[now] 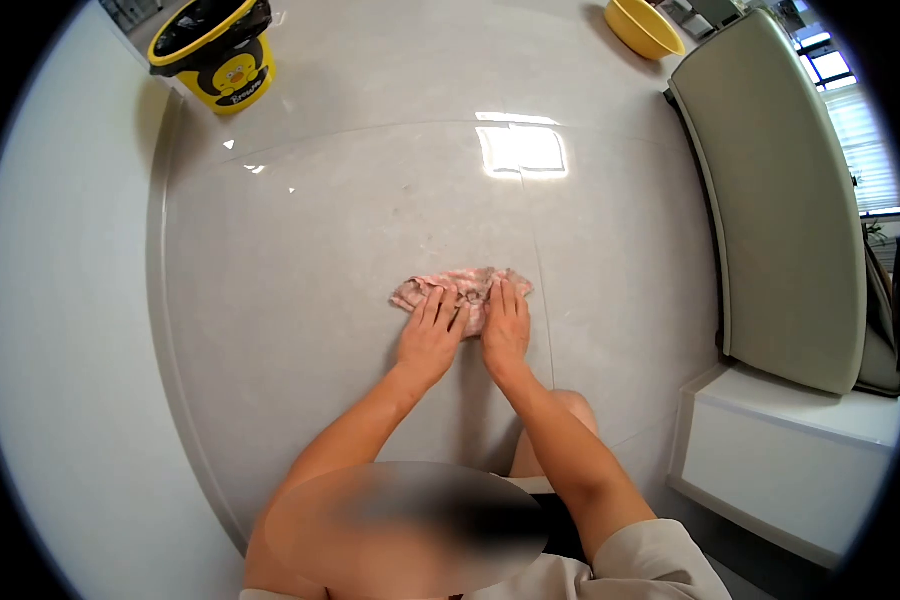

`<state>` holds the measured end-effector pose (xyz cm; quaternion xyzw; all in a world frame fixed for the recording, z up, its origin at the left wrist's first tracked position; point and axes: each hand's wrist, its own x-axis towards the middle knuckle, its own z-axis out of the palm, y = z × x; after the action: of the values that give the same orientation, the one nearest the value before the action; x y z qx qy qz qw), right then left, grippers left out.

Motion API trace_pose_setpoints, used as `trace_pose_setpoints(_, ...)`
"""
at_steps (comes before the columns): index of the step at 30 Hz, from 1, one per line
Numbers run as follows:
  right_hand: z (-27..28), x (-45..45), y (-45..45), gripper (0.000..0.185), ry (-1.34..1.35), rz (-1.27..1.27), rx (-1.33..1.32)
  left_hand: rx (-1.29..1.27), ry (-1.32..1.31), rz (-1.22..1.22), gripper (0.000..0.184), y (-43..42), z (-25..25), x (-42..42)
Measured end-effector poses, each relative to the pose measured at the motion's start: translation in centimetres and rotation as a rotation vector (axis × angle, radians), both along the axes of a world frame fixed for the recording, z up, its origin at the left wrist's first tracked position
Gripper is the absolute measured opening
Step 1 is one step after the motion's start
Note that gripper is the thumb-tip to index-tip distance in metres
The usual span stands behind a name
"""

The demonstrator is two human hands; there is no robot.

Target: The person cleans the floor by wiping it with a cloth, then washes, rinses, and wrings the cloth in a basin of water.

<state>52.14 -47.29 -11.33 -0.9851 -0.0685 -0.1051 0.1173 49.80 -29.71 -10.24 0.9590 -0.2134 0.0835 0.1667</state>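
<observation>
A crumpled pink-and-white patterned cloth (pixel 473 282) is seen on the grey tiled floor (pixel 320 230), just left of a tile seam (pixel 547 330). It is pressed down by the left hand (pixel 433 335) and the right hand (pixel 506 325), set side by side; in each grip the fingers are extended over the fabric, not clenched around it. Light, soft, non-fragile handling is judged likely (dampness cannot be told), with bunching expected on smooth tile. Hold is best taken by flat fingers over the folds, or by pinching either outer end. The long axis is laid left to right, across the forearms; no distinct front is shown.
</observation>
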Motion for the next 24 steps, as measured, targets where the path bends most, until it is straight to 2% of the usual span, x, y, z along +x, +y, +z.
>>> trace_pose_setpoints(5, 0.4, 5.5, 2.8, 0.059, -0.047, 0.077, -0.003, -0.047, 0.030, 0.143, 0.051, 0.5, 0.1, 3.1)
trace_pose_setpoints(11, -0.3, 15.5, 9.7, 0.057, -0.136, 0.304, 0.021, -0.009, 0.025, 0.286, 0.050, 7.5, -1.3, 11.5)
trace_pose_setpoints(14, 0.6, 18.1, 12.6, 0.055, -0.076, 0.260, 0.073, -0.031, 0.128, 0.314, 0.050, 9.7, 0.5, 14.2)
trace_pose_setpoints(18, 0.0, 13.9, 9.2, 0.049, -0.172, 0.247, 0.043, 0.054, 0.060, 0.221, 0.052, 8.4, -0.1, 11.7)
trace_pose_setpoints(20, 0.7, 9.9, 6.6, 0.047, -0.029, 0.210, 0.065, 0.013, -0.015, 0.168, 0.052, 6.3, -0.3, 8.3)
trace_pose_setpoints(22, 2.1, 5.5, 4.3, 0.045, -0.006, 0.203, 0.037, 0.000, -0.054, 0.130, 0.052, 4.5, -0.4, 4.5)
trace_pose_setpoints(24, 3.2, 1.3, 2.8, 0.043, -0.052, 0.264, 0.024, 0.053, 0.064, 0.096, 0.053, 3.3, 0.5, 0.1)
